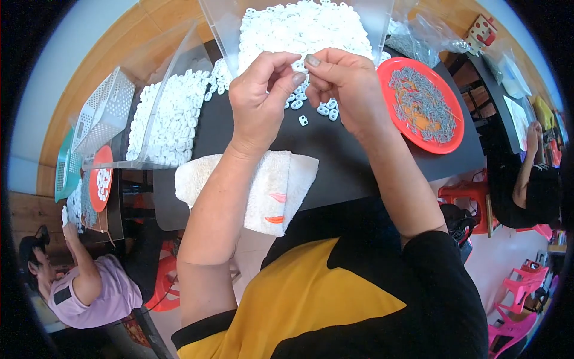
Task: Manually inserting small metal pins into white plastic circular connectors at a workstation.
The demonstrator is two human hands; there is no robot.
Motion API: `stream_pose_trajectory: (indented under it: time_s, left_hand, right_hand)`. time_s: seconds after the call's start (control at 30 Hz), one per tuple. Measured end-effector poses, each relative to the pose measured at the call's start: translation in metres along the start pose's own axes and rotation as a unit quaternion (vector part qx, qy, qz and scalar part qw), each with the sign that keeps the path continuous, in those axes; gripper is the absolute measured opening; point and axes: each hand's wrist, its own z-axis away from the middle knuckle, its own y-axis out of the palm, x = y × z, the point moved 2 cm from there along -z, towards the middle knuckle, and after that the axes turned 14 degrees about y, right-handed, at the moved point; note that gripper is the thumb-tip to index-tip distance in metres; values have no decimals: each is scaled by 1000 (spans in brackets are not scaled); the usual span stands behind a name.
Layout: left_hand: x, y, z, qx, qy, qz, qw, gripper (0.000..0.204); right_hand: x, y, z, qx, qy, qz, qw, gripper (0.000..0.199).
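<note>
My left hand (261,96) and my right hand (341,84) meet fingertip to fingertip above the black table (335,155). Between the pinched fingers sits a small part, mostly hidden, so its kind is unclear. Just below the fingers lie several small white plastic pieces (304,120) loose on the table. Behind the hands stands a clear bin (230,30) heaped with white plastic pieces (305,27). A red plate (455,139) of small grey metal clips (424,102) lies right of my right hand.
A white towel (269,185) hangs over the table's near edge under my left forearm. A second clear bin (113,163) of white pieces stands at the left. Other people work at the lower left (89,287) and at the right (529,185). Red and pink stools stand on the floor.
</note>
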Motion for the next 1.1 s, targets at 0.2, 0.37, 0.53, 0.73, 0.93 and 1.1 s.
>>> stream_pose_trajectory:
  time_s: [0.2, 0.37, 0.53, 0.73, 0.93, 1.1]
  left_hand:
    - [-2, 1, -2, -2, 10, 8, 1000, 21]
    - [-6, 1, -1, 3, 79, -71, 994, 18]
    - [-6, 0, 0, -2, 112, -80, 991, 17]
    - [-5, 1, -2, -1, 100, -62, 993, 16]
    - [-1, 2, -4, -9, 91, -45, 995, 18]
    - [-4, 0, -4, 9, 104, -83, 991, 20]
  right_hand:
    - [1, 2, 3, 10, 3, 7, 1000, 19]
    - [0, 3, 5, 27, 4, -5, 1000, 20]
    - [3, 7, 10, 43, -14, -4, 999, 21]
    - [3, 6, 8, 46, -16, -5, 999, 20]
    - [4, 7, 6, 4, -14, -4, 1000, 19]
    - [4, 3, 5, 36, 6, 18, 999, 19]
